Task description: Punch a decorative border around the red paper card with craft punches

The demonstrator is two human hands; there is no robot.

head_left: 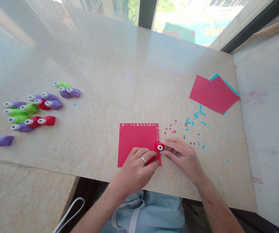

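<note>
A red square of paper [135, 140] lies on the marble table [110, 81], with small shapes punched along its top edge and down its right edge. My left hand [136, 168] presses flat on the paper's lower right corner; a ring shows on one finger. My right hand [181, 155] holds a small red paper punch [159, 147] set on the paper's right edge, fingers closed around it.
Several purple, green and red paper punches [32, 111] lie in a group at the left. A stack of red and blue paper sheets [213, 94] rests at the right. Tiny blue and red paper bits [194, 124] are scattered between the stack and my right hand.
</note>
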